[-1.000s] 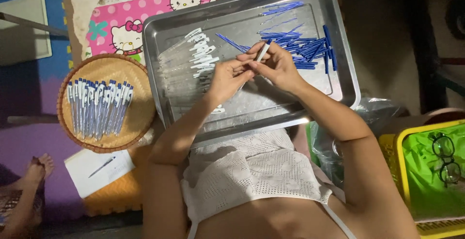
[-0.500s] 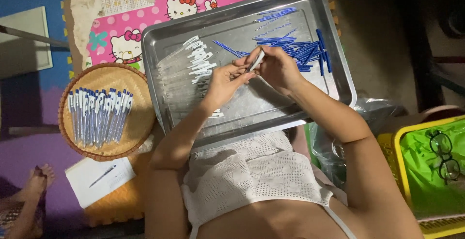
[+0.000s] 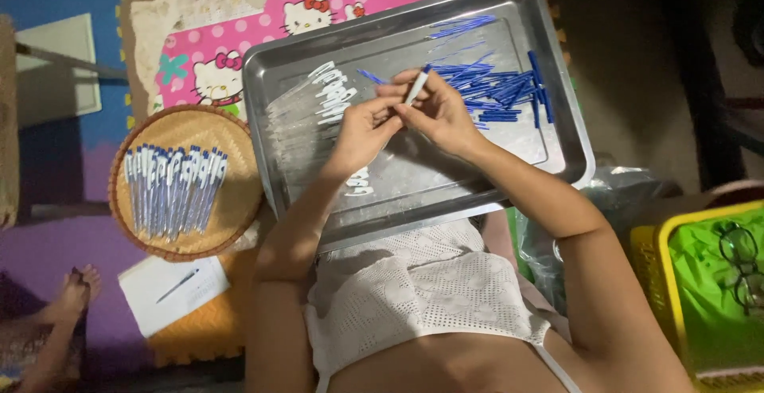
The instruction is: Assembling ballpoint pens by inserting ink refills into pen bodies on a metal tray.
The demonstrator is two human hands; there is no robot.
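Note:
My left hand [image 3: 364, 132] and my right hand [image 3: 439, 109] meet over a large metal tray [image 3: 509, 194] on my lap. Together they pinch one white pen [image 3: 416, 86] with a blue tip, held tilted above the tray. A heap of thin blue refills [image 3: 497, 89] lies in the tray's far right part. A row of clear pen barrels [image 3: 312, 118] with white ends lies in its left part. Left of the tray stands a round woven basket [image 3: 235, 202] holding several finished white and blue pens [image 3: 171, 186].
A pink cartoon-cat foam mat [image 3: 231, 46] lies under the tray. A paper sheet with one pen [image 3: 173, 285] lies below the basket. Another person's foot [image 3: 72, 297] shows at lower left. A yellow bin [image 3: 652, 269] with green lining and glasses [image 3: 740, 269] stands at right.
My view has drifted, so tray and basket sit lower in frame. Both hands stay joined on the pen and have turned it to a steeper angle.

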